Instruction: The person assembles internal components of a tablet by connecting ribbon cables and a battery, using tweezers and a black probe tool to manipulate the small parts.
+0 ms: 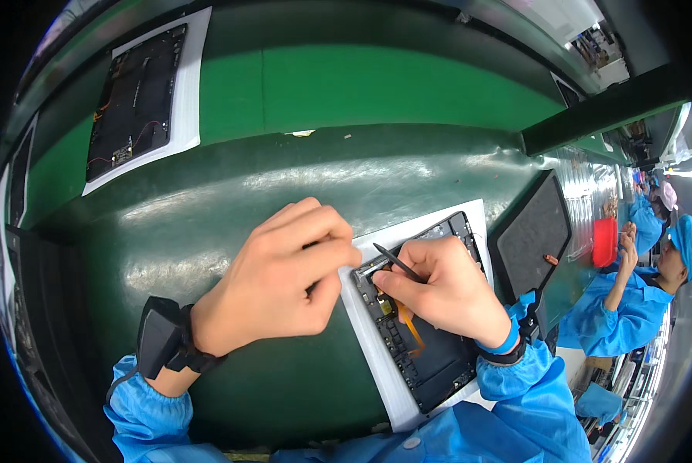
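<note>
On a white sheet in front of me lies an opened black device housing, like a tablet or laptop shell, with small parts along its edges. An orange ribbon cable runs across its left side. My right hand is over the housing, its fingers closed around a slim black pointed tool; whether this is a stick or tweezers I cannot tell. My left hand is at the housing's upper left corner, thumb and fingers pinched together. Anything between those fingertips is hidden.
A dark flat pad lies right of the housing, a red tray beyond it. Across the green bench, another opened housing rests on white sheeting. A dark green bar juts in at upper right. Co-workers in blue sit at right.
</note>
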The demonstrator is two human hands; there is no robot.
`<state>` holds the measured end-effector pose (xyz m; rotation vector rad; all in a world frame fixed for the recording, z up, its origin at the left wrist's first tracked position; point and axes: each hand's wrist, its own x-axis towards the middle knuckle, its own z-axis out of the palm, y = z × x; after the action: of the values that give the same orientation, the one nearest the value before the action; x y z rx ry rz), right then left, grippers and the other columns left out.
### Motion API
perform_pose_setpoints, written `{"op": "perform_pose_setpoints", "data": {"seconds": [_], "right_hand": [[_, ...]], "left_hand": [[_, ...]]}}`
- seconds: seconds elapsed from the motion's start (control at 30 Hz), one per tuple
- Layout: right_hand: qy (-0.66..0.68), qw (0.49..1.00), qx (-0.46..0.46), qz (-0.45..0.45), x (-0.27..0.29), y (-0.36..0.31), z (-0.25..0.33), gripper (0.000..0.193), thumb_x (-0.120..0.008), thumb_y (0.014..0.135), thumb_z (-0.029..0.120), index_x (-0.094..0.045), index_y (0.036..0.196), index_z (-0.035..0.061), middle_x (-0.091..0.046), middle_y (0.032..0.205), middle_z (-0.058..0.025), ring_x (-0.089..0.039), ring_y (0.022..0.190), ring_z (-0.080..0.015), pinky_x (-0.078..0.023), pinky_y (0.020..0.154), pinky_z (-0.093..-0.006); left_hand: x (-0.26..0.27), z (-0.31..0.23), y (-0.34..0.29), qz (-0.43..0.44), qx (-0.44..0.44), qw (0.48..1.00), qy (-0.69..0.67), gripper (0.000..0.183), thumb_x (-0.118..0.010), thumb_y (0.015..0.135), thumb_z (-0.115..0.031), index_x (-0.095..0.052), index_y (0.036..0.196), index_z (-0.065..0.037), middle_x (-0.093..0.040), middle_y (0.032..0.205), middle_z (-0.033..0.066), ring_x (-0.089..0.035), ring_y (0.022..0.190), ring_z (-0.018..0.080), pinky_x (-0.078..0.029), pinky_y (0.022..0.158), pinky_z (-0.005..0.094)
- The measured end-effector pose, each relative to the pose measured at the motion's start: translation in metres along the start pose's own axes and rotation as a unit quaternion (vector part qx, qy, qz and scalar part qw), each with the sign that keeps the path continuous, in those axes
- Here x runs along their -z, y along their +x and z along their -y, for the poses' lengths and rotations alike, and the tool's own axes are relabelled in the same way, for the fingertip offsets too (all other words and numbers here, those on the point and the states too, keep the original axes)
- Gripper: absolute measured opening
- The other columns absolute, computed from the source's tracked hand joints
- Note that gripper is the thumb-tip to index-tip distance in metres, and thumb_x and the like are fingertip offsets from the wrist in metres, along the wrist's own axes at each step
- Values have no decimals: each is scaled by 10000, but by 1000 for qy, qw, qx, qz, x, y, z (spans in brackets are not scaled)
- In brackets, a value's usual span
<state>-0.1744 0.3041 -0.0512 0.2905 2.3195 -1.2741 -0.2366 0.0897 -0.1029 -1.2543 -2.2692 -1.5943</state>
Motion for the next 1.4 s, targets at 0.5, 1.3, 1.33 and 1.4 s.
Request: {"op": "perform_pose_setpoints", "data": {"seconds": [0.5, 1.3, 1.33, 1.4], "right_hand": [[13, 999, 30, 4, -2, 6, 4, 273, -717, 878, 89, -577, 693, -54, -569, 559, -159, -594, 514, -180, -429, 499, -376], [87, 995, -28, 38, 3, -74, -32, 248, -813, 905, 183, -700, 928, -37, -636, 638, -96, -556, 518, -111, -436, 491, -283], [94, 995, -30, 36, 1, -75, -35, 248, -813, 905, 183, -700, 928, -37, -636, 638, -96, -556, 518, -111, -436, 491, -283], [86, 995, 9, 43, -2, -77, -44, 165, -747, 937, 105, -670, 901, -37, -636, 651, -96, -555, 520, -117, -421, 487, -296]], "left_hand": [[-1, 3, -5, 66, -83, 992, 71, 224, -641, 553, 87, -644, 756, -8, -609, 848, 82, -596, 749, 281, -483, 631, 368], [-2, -15, -8, 185, -122, 964, 148, 336, -737, 691, -91, -747, 1018, -16, -677, 1074, 59, -631, 1003, 245, -499, 828, 408], [-5, -14, -8, 178, -137, 959, 172, 318, -736, 702, -94, -752, 1010, -18, -679, 1080, 63, -629, 1002, 246, -500, 826, 412], [-9, -15, -11, 182, -152, 952, 196, 300, -736, 714, -98, -757, 1003, -19, -682, 1087, 67, -628, 1000, 247, -502, 825, 416]]}}
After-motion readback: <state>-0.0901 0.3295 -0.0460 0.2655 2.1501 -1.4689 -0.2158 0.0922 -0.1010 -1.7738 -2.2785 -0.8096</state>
